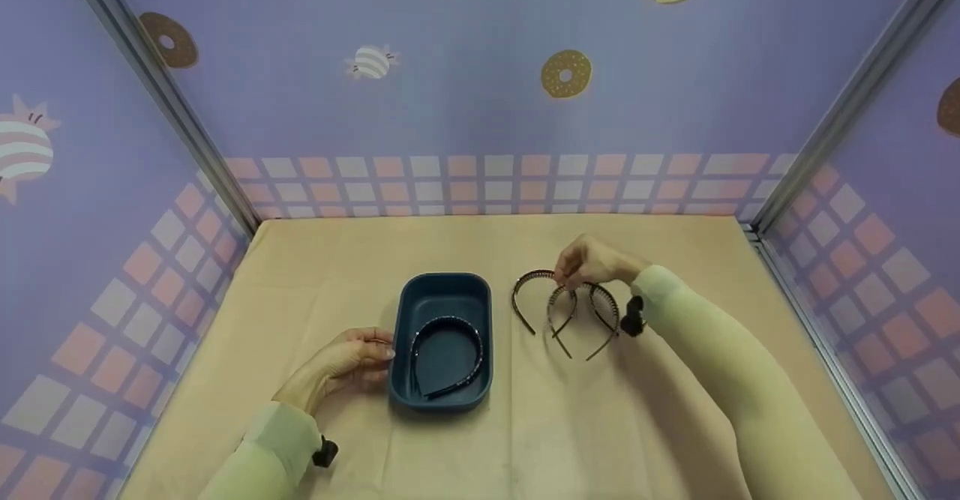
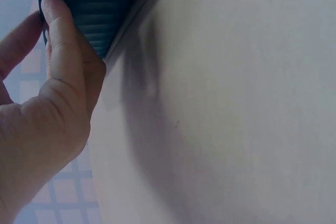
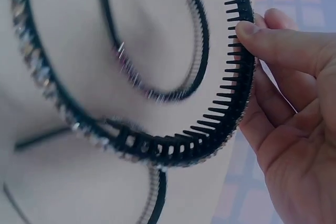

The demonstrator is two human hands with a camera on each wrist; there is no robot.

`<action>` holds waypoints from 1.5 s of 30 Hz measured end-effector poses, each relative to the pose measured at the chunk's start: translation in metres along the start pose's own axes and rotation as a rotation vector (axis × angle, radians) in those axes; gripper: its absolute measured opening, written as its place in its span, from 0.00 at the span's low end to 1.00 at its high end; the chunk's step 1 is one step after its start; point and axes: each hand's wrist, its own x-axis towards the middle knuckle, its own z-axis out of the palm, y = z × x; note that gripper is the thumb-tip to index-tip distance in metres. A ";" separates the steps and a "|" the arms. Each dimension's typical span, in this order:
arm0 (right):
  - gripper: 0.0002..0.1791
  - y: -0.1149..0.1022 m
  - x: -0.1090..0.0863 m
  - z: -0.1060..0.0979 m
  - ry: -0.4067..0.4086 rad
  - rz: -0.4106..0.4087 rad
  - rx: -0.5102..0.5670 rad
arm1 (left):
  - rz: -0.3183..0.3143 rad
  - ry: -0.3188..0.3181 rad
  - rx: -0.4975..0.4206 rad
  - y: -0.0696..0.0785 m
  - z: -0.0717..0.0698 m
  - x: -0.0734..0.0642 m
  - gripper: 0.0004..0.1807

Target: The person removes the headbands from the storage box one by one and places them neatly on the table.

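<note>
In the head view my left hand [image 1: 352, 357] is at the left side of a dark blue rectangular tub [image 1: 444, 294], its thumb and fingers pinching the rim. A black headband [image 1: 448, 320] lies inside the tub. To the right of it, my right hand [image 1: 590, 260] holds a headband [image 3: 39, 72] by its upper curve. Comb teeth line its inner side and glittering stones its outside. Behind the held one, two more toothed headbands [image 1: 514, 301] [image 3: 205, 40] show, partly overlapped by it.
A cream cloth [image 1: 322, 252] covers the table. Purple printed panels [image 1: 480, 103] stand behind and at both sides, with metal posts [image 1: 180, 110] at the corners.
</note>
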 end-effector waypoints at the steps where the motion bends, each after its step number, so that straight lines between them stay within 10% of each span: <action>1: 0.11 0.004 -0.002 -0.003 -0.005 0.005 -0.004 | -0.001 0.003 0.005 0.000 0.000 0.000 0.13; 15: 0.12 0.051 -0.048 -0.037 -0.022 0.096 -0.191 | -0.002 0.033 0.044 0.000 0.000 0.000 0.15; 45: 0.06 0.133 -0.103 -0.085 0.324 0.259 -0.339 | -0.016 0.047 0.026 -0.002 -0.001 0.000 0.15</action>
